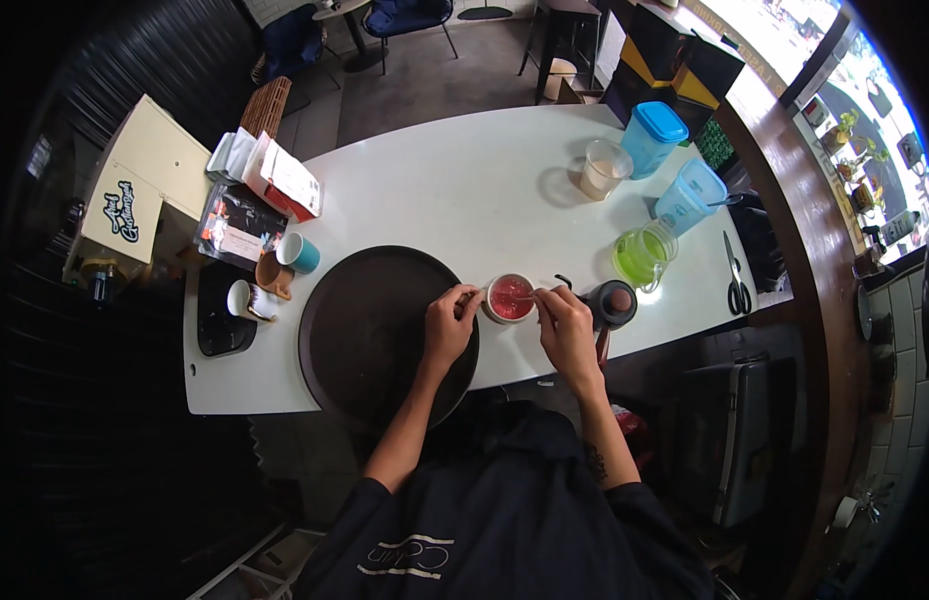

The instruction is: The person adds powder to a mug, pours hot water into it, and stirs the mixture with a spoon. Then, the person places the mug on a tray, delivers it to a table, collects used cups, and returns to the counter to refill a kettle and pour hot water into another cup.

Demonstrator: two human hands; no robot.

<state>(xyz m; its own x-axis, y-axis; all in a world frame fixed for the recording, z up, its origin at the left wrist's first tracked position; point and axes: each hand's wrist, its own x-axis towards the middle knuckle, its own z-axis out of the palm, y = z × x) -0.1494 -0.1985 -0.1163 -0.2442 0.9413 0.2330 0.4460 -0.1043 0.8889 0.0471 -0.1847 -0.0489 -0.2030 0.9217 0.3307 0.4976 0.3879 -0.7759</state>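
A small white-rimmed cup point(511, 318) with red, wet-looking contents stands on the white table before me. My left hand point(452, 322) is closed at the left side of the cup, thumb and fingertips pinching its rim. From the right, my right hand point(566, 322) grips the handle of a thin spoon point(523, 297), whose end dips into the red contents; its tip is hidden there. Close by my right hand is a dark round device point(614, 301) with a reddish-brown centre. A large round dark tray point(370, 335) lies under and beyond my left wrist.
On the right are a jug of green liquid point(643, 255), two blue containers point(653, 140), a clear cup point(605, 168) and black scissors point(737, 285). At left are a teal cup point(299, 253), a brown cup point(275, 274), a white mug point(251, 300) and a napkin box point(285, 183).
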